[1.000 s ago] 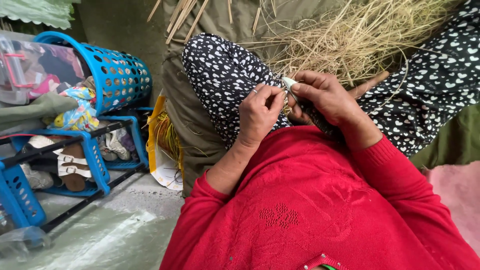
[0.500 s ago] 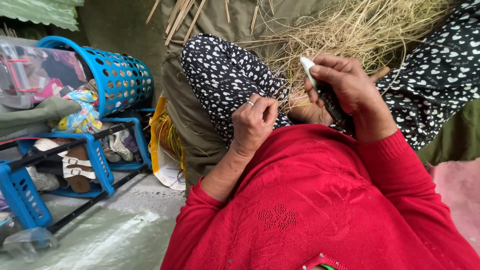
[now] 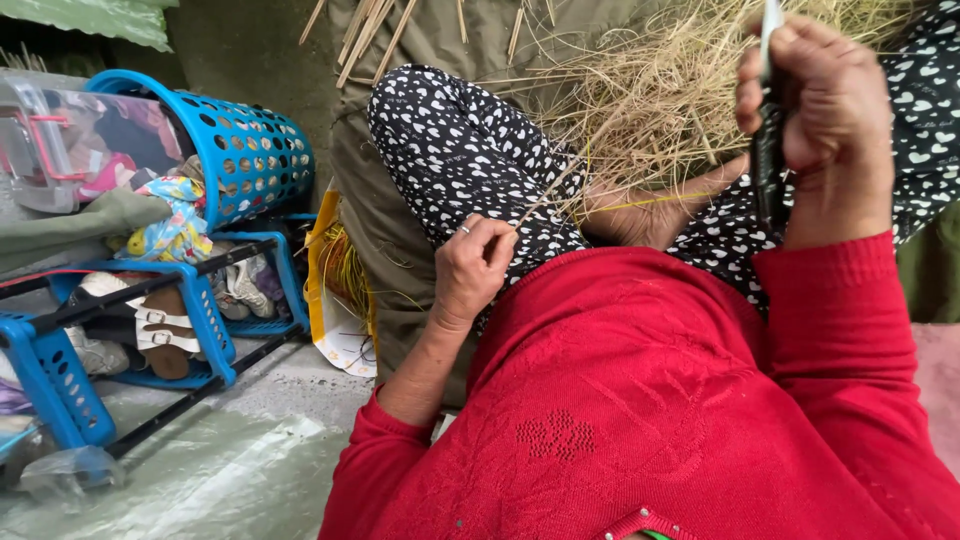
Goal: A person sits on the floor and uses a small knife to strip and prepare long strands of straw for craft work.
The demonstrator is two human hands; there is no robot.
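Since half a second ago her right hand has lifted well clear of her lap, closed round a dark-handled knife with the pale blade pointing up. From the head view, her left hand rests on her knee, fingers pinched shut on a thin straw that runs up into the loose heap of dry grass in her lap. Most of that heap looks unworked to me. At her left stand a blue basket and a blue shoe rack.
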